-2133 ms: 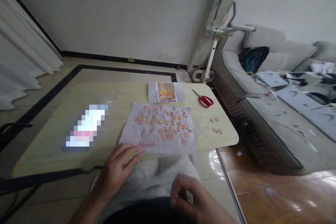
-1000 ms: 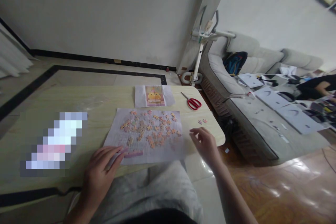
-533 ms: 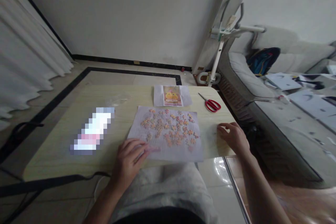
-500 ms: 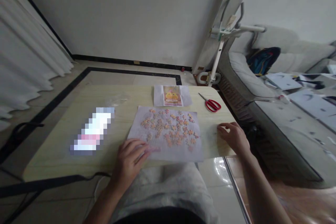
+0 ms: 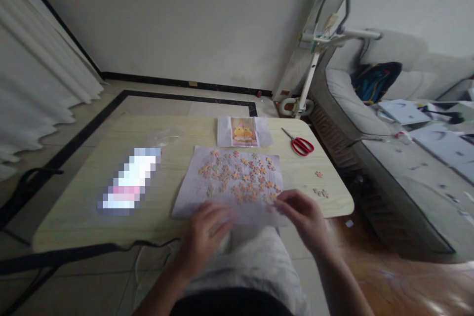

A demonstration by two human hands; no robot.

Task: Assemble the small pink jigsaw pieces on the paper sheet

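My left hand [image 5: 205, 234] is over the near edge of a white paper sheet [image 5: 185, 197], smeared by motion, so its fingers cannot be made out well. At the sheet's right edge, the thumb and fingers of my right hand [image 5: 303, 215] are pinched together by the lower right puzzle pieces. What lies between those fingertips, if anything, is hidden. Several small flower-shaped jigsaw pieces [image 5: 246, 177], mostly orange and pink, are scattered over the sheet. One loose piece [image 5: 319, 174] and a small cluster of pieces [image 5: 321, 192] rest on the bare tabletop at right.
Behind the sheet lies a picture card [image 5: 243, 132] with yellow figures. Red-handled scissors [image 5: 300, 145] sit at the table's back right, and a blurred-out phone-like object [image 5: 131, 180] is at left. A clear plastic wrapper [image 5: 166, 139] is near it. A grey sofa [image 5: 392, 187] stands right of the table [image 5: 111, 143].
My right hand has moved left from the table's right side to the sheet's edge, uncovering loose pieces there. My left hand has shifted right and nearer to me.
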